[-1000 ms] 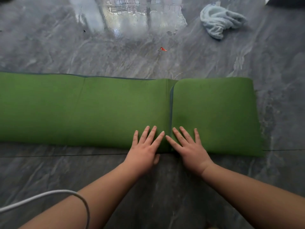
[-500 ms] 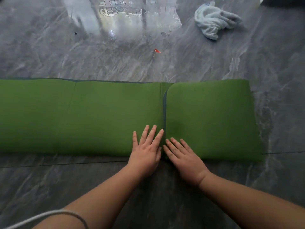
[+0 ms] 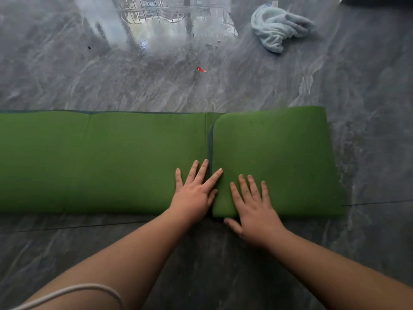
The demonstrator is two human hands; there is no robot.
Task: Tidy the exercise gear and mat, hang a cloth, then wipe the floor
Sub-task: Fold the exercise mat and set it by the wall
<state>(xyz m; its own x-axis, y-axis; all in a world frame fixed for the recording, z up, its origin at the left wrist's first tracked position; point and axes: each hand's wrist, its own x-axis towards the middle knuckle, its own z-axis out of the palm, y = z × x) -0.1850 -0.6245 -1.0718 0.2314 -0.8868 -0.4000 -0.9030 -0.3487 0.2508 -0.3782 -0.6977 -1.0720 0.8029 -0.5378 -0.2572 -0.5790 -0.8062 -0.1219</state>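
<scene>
Cord: a white cord [image 3: 73,291] looped over the left forearm at the lower left of the frame.
Mat: the green mat [image 3: 100,159] lay across the middle of the frame on the grey marble floor [image 3: 67,81]; its right end was folded over into a thicker folded section [image 3: 279,157] with a rounded corner at the top.
Left hand: the left hand [image 3: 196,189] lay flat, fingers straight and spread, on the single layer just left of the fold's edge, its forefinger reaching across that edge.
Right hand: the right hand [image 3: 254,209] lay flat on the lower left corner of the folded section, fingers straight, thumb off the mat's near edge on the floor. The two hands were close together, gripping nothing.
Scrap: a small red scrap [image 3: 200,69] lay on the floor above the mat.
Cloth: a pale blue cloth [image 3: 277,25] lay crumpled at the upper right, well apart from the mat.
Doing it well: probably, press along the fold so the layers sit square, keep the near edges lined up, then turn the bundle over leftward evenly.
Change: half a second earlier the right hand lay nearer the fold's edge with fingers angled left; it had shifted right, further onto the folded section.
</scene>
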